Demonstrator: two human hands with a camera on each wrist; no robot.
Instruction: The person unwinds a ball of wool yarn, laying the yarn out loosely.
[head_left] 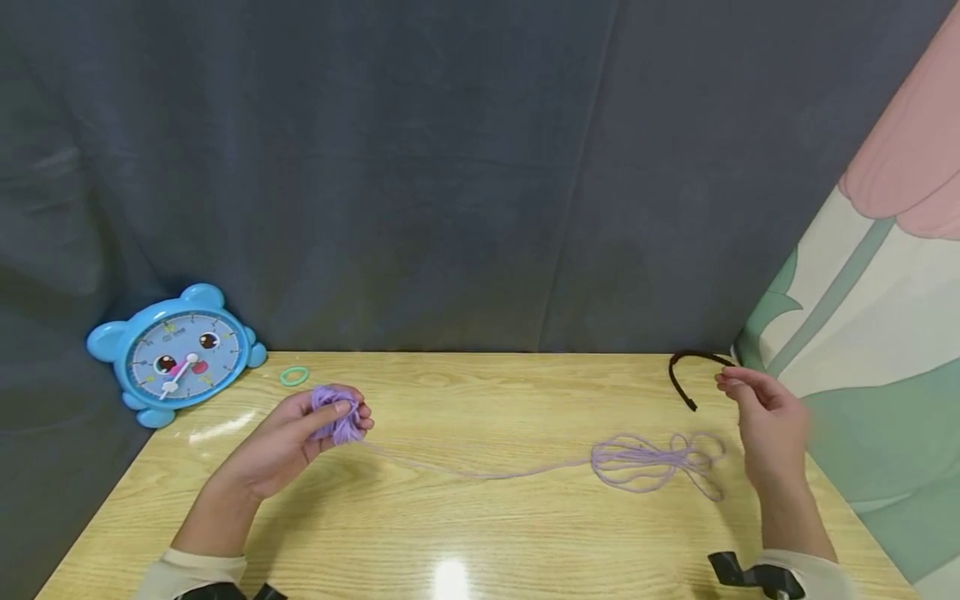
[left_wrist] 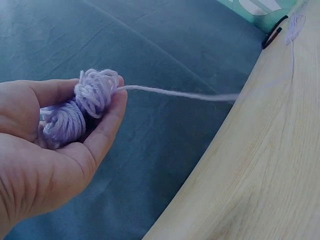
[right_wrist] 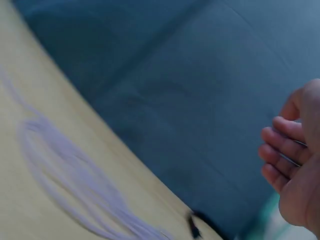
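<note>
Two hands (head_left: 298,433) (head_left: 774,425) are well apart over the desk (head_left: 525,533), and a strand (left_wrist: 165,92) of pale purple yarn crosses the space between them. Left thumb and fingers pinch a bundle (head_left: 347,429) of that yarn; in the left wrist view it shows as two wound lumps within the bent fingers. The right hand is raised and, as its own wrist view shows, its fingers are loosely bent with nothing in them.

From the bundle the strand runs rightward, to a loose coil (head_left: 647,457) lying on the desk. The coil's long axis points left to right, roughly in line with the strand, its looped end toward the right wrist. The right hand is by far the nearer to it, just beyond its right end; the left is well off to the other side.

A black band (head_left: 678,387) lies behind the coil, near the right fingertips. A green ring (head_left: 293,384) and a blue clock (head_left: 183,354) are beyond the left hand.
</note>
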